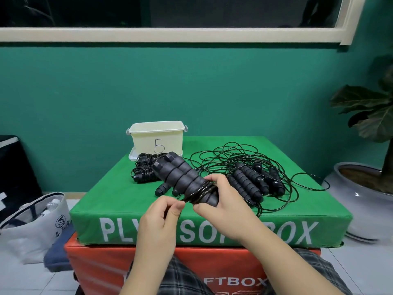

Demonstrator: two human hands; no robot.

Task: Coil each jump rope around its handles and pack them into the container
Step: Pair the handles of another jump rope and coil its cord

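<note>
Two hands wrap a thin black rope round a pair of handles.

From the head camera: the right hand [214, 201] grips the two black ribbed foam handles [180, 175], held together above the green padded box [127, 194]. The left hand [163, 211] pinches the thin black rope [200, 191] beside the coils. A finished black rope bundle [144, 169] lies in front of the cream plastic tub [157, 135]. A loose tangle of black ropes [251, 173] lies to the right.

One container [157, 136], two hands [214, 196]
</note>
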